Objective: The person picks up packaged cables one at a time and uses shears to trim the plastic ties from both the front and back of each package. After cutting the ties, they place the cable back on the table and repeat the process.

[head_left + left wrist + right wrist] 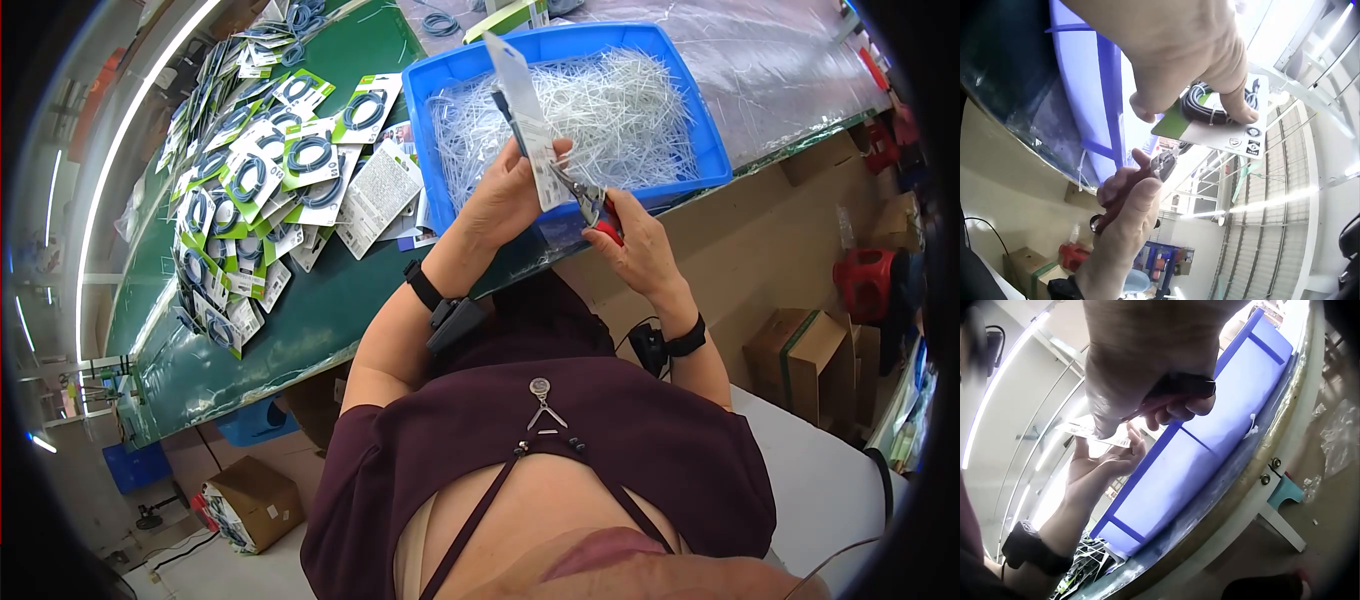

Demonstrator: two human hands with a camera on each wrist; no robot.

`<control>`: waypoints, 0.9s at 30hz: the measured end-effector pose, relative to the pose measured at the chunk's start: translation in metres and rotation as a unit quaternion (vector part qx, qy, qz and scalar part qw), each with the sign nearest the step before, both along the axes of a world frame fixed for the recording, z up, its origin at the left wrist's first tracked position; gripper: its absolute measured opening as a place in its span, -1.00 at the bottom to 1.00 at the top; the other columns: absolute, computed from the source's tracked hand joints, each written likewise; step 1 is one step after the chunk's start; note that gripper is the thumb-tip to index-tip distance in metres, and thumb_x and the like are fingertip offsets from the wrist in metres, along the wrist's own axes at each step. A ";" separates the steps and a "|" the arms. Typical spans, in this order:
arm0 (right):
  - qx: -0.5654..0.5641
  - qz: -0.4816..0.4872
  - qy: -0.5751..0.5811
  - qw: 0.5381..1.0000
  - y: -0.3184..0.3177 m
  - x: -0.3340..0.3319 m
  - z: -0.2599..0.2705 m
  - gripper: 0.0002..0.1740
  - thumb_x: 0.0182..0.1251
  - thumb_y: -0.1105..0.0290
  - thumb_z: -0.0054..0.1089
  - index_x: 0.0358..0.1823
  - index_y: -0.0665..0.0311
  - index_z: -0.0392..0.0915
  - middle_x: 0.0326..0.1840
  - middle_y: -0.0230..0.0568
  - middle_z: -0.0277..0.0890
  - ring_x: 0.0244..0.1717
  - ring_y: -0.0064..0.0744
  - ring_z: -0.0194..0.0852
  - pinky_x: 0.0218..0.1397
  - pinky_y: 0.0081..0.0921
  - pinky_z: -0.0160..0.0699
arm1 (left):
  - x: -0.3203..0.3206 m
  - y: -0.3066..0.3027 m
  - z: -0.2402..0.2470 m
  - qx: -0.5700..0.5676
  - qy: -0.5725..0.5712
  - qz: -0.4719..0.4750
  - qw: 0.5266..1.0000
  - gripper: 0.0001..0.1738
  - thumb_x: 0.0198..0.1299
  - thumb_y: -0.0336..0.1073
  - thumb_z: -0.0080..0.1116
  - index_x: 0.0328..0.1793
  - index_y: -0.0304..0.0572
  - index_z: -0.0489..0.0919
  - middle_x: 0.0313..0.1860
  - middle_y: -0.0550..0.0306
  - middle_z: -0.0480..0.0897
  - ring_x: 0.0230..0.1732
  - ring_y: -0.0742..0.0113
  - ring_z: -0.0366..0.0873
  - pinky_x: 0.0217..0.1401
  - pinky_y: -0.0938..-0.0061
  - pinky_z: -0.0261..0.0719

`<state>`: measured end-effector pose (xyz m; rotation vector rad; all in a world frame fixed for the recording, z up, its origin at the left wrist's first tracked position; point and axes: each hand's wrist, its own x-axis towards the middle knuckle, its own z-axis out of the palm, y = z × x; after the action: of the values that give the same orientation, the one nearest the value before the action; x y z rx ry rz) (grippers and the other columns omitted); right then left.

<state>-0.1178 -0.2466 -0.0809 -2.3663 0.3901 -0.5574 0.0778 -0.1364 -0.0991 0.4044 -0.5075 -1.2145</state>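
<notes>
My left hand (497,200) holds a packaging card (518,85) upright by its lower part, over the near side of the blue tub (418,140). In the left wrist view a dark coiled cable (1194,103) is fastened to the card's green and white face, with the thumb and fingers on it. My right hand (640,248) grips red-handled pliers (588,203). Their metal jaws are right at the card's lower edge, close to the left fingertips. In the right wrist view the right hand hides most of the pliers. White plastic ties (640,110) fill the tub.
On the green table (230,385), a big pile of carded cables (250,180) spreads left of the tub. One card (380,198) lies back side up beside it. Clear sheeting (750,90) covers the table to the right. Cardboard boxes (800,360) and a red stool (862,285) stand below.
</notes>
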 end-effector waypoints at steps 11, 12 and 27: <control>0.026 -0.097 -0.025 0.995 -0.009 -0.008 0.013 -0.36 0.30 -0.01 0.23 0.15 0.40 0.37 -0.06 0.01 0.50 -0.14 0.00 0.50 -0.06 -0.27 0.50 | 0.009 0.002 0.018 0.087 -0.103 0.166 0.977 -0.57 0.31 -0.47 0.14 0.28 -0.13 0.35 0.14 0.12 0.55 0.14 0.31 0.54 0.15 0.37 0.59; -0.003 -0.132 -0.041 0.990 -0.010 -0.008 0.019 -0.35 0.28 0.00 0.26 0.15 0.41 0.38 -0.08 0.00 0.50 -0.14 -0.03 0.50 -0.06 -0.27 0.50 | 0.006 0.003 0.020 0.085 -0.099 0.187 0.974 -0.61 0.33 -0.46 0.11 0.26 -0.14 0.37 0.12 0.13 0.56 0.13 0.32 0.55 0.14 0.37 0.60; -0.294 -0.151 -0.025 0.944 0.003 0.002 0.040 -0.30 0.03 0.13 0.47 0.19 0.27 0.46 -0.19 -0.19 0.48 -0.17 -0.16 0.47 -0.06 -0.26 0.47 | -0.010 0.017 0.033 0.155 -0.196 0.281 0.926 -0.61 0.40 -0.44 0.03 0.30 -0.14 0.27 0.16 0.14 0.52 0.15 0.38 0.51 0.17 0.46 0.52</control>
<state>-0.1155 -0.2433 -0.0413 -2.8695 0.6401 -0.9878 0.0675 -0.1199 -0.0661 1.0055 -0.4903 -0.6479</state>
